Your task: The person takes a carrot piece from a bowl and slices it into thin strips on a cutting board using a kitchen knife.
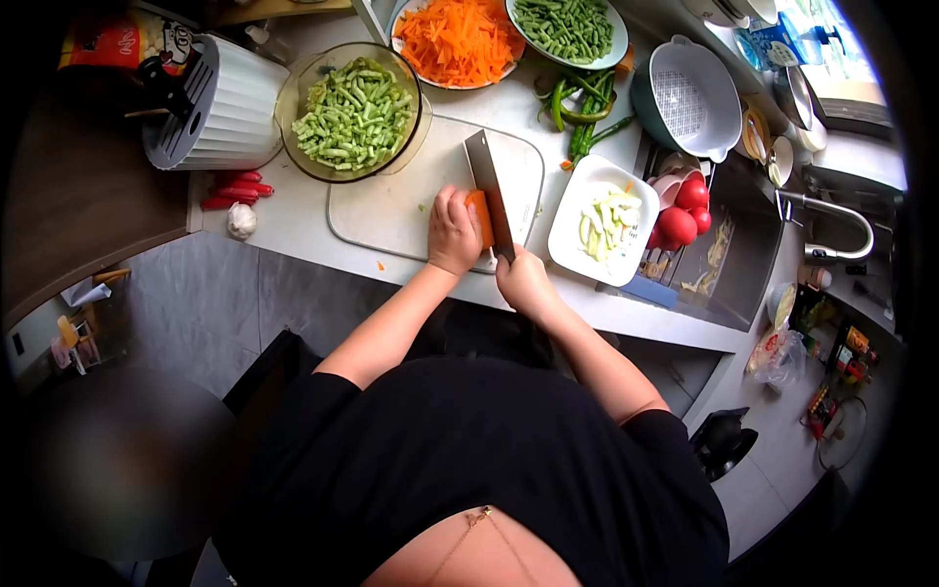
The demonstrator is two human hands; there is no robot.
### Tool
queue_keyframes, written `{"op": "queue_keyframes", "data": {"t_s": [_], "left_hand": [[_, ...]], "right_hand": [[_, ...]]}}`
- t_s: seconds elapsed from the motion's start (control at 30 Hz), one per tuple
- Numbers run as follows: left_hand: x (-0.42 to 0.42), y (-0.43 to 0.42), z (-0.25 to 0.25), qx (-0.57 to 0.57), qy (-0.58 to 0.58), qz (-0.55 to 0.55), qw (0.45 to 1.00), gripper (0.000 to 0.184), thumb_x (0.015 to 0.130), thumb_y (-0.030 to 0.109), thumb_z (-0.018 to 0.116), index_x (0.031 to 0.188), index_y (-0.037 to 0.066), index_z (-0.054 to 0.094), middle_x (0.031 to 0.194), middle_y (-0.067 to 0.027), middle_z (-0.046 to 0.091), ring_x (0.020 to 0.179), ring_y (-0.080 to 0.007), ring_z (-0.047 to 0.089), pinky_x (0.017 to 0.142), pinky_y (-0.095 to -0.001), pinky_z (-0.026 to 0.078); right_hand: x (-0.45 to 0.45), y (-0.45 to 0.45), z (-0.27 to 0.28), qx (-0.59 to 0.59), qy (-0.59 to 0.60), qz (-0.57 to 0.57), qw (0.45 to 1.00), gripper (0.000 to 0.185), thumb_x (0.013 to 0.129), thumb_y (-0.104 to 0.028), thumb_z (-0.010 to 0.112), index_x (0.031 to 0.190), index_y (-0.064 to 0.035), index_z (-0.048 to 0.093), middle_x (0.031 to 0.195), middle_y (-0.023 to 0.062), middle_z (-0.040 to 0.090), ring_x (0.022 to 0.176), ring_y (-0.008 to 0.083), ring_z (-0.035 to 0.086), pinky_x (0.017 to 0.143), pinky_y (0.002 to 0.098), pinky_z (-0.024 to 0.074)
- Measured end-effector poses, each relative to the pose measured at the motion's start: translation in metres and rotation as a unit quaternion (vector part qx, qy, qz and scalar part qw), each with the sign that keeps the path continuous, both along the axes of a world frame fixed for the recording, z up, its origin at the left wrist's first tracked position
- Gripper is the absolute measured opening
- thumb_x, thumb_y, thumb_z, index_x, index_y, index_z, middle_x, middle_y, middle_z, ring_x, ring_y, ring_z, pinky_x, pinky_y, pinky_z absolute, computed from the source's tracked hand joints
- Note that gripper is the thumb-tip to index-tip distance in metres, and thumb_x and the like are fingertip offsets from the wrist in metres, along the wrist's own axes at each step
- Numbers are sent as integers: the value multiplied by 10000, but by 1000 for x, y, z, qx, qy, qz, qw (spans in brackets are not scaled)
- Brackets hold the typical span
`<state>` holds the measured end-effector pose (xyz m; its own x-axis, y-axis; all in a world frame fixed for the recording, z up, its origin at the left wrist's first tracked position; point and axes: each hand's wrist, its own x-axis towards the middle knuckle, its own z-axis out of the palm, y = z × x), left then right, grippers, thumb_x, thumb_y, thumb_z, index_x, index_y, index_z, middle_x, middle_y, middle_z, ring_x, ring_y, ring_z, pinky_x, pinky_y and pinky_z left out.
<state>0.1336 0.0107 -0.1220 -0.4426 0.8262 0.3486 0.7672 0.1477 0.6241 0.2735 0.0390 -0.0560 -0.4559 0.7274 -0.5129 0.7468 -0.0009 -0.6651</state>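
On the pale cutting board [377, 203], my left hand [455, 230] is closed on an orange piece of food [480, 217], which looks like carrot. My right hand [526, 281] grips the handle end of a cleaver [491, 186]. The wide blade stands along the right side of the orange piece and points away from me. My right fingers wrap round the handle and hide most of it. Small green and orange bits lie on and near the board.
Behind the board stand a glass bowl of cut green beans [354, 115], a plate of carrot strips [458, 41] and more beans [562, 29]. Right are green peppers [584, 108], a white dish [567, 230], tomatoes [677, 225] and a colander [687, 98]. A knife block [230, 103] and garlic [242, 221] are left.
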Motion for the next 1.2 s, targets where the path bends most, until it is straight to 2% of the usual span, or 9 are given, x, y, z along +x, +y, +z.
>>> {"op": "queue_keyframes", "data": {"t_s": [0.2, 0.33, 0.37, 0.77, 1.07, 1.13, 1.2], "left_hand": [[2, -3, 1, 2, -5, 1, 1000, 264, 878, 65, 521, 1111, -31, 443, 1120, -240, 476, 977, -410, 518, 868, -449, 443], [-2, -1, -3, 7, -22, -5, 1000, 262, 880, 78, 527, 1105, -19, 437, 1120, -224, 473, 996, -400, 510, 878, -443, 433], [-1, -1, -3, 6, -12, 1, 1000, 265, 877, 84, 535, 1099, -14, 430, 1118, -212, 469, 998, -391, 505, 880, -436, 430], [0, 0, -5, 8, -10, 13, 1000, 252, 867, 81, 556, 1076, -12, 450, 1114, -201, 469, 974, -385, 514, 858, -437, 442], [1, -1, -3, -3, -17, 19, 1000, 255, 862, 77, 561, 1078, -9, 456, 1109, -198, 472, 966, -386, 519, 859, -434, 443], [0, 2, -6, 2, -10, 23, 1000, 258, 859, 74, 562, 1079, -11, 456, 1112, -197, 471, 965, -384, 519, 858, -434, 443], [2, -1, -7, -4, -12, 27, 1000, 263, 856, 75, 565, 1079, -12, 456, 1113, -196, 471, 965, -383, 519, 857, -434, 443]], "right_hand": [[-4, 14, 13, 16, -22, 16, 1000, 228, 870, -134, 500, 926, 74, 574, 759, 321, 603, 765, 475, 601, 732, 526, 477], [6, 5, 50, 64, 3, -41, 997, 203, 885, -120, 513, 817, 67, 553, 722, 310, 590, 741, 482, 586, 683, 516, 465], [4, 4, 61, 43, -9, -44, 998, 211, 893, -113, 512, 785, 67, 542, 718, 314, 583, 743, 485, 580, 672, 509, 461], [-2, -1, 59, 25, -20, -11, 999, 236, 887, -122, 511, 800, 93, 555, 758, 331, 592, 787, 487, 589, 718, 505, 473], [-18, 8, 51, 1, -29, -16, 999, 214, 874, -106, 500, 828, 97, 551, 753, 355, 579, 752, 510, 578, 709, 525, 471], [1, -8, 54, 31, -41, 10, 999, 206, 870, -104, 501, 828, 92, 548, 747, 353, 578, 748, 511, 576, 703, 531, 469], [6, -14, 52, 10, -46, 5, 999, 198, 868, -101, 501, 845, 89, 552, 749, 354, 578, 768, 508, 577, 702, 533, 469]]}}
